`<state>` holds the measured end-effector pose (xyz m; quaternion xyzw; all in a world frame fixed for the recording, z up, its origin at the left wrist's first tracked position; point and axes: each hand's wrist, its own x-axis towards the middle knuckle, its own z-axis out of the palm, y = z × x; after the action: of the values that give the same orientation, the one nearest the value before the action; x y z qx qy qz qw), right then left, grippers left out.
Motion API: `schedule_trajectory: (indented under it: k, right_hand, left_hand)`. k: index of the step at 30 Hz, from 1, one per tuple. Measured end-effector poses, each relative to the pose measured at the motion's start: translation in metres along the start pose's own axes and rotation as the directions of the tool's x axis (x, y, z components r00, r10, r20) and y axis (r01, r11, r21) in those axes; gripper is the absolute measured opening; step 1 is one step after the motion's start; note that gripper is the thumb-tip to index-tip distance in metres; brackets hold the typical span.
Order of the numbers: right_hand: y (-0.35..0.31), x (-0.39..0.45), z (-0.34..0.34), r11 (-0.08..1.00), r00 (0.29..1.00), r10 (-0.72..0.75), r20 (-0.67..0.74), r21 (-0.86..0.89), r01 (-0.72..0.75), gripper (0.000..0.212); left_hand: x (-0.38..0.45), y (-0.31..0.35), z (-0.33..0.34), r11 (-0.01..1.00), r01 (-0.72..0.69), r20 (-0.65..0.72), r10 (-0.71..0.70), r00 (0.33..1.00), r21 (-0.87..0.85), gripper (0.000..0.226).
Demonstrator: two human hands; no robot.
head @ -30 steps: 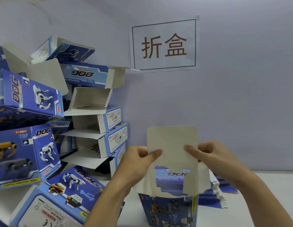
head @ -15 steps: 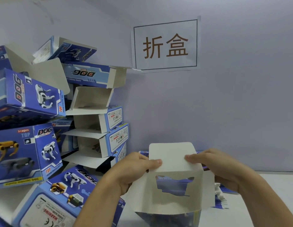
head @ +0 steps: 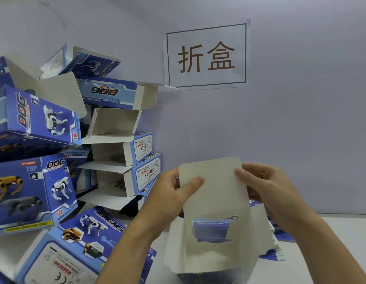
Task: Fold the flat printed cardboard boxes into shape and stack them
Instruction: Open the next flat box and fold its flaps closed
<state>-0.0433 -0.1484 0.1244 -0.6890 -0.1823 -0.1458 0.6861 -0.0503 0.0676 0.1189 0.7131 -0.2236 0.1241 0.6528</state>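
head | left hand [head: 174, 191] and right hand [head: 268, 187] pinch box flap [head: 215, 185] upright

We see the box [head: 214, 212] at 6 o'clock, plain off-white inside, blue print through its cutout. Stacked boxes [head: 45, 140] at 9 o'clock: blue, white and yellow robot dogs, red lettering. Sign [head: 206, 56] at 12: white, brown characters, dark border. Wall [head: 300, 119] pale lavender.
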Motion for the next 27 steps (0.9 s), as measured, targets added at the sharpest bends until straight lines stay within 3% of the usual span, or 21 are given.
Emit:
schedule_trajectory:
  k: [6, 15, 22, 27]
  right_hand:
    - [-0.007, -0.003, 0.007, 0.994, 0.994, -0.108, 0.019, -0.005, 0.109, 0.013]
    - [-0.012, -0.009, 0.012, 0.97, 0.971, -0.235, 0.035, -0.048, 0.237, 0.031]
    - [-0.013, -0.01, 0.019, 0.958, 0.958, -0.283, -0.044, -0.064, 0.28, 0.02]
    - [-0.01, -0.007, 0.019, 0.957, 0.957, -0.276, -0.088, -0.114, 0.266, 0.03]
  left_hand:
    - [0.0, 0.003, 0.002, 0.994, -0.103, -0.075, 0.1, 0.992, -0.041, 0.014]
    - [-0.002, 0.008, 0.0, 0.974, -0.201, -0.079, 0.193, 0.978, -0.104, 0.023]
    - [0.001, 0.004, 0.003, 0.951, -0.306, -0.164, 0.296, 0.941, -0.037, 0.021]
    - [0.002, 0.002, 0.006, 0.931, -0.356, -0.156, 0.365, 0.918, 0.082, 0.042]
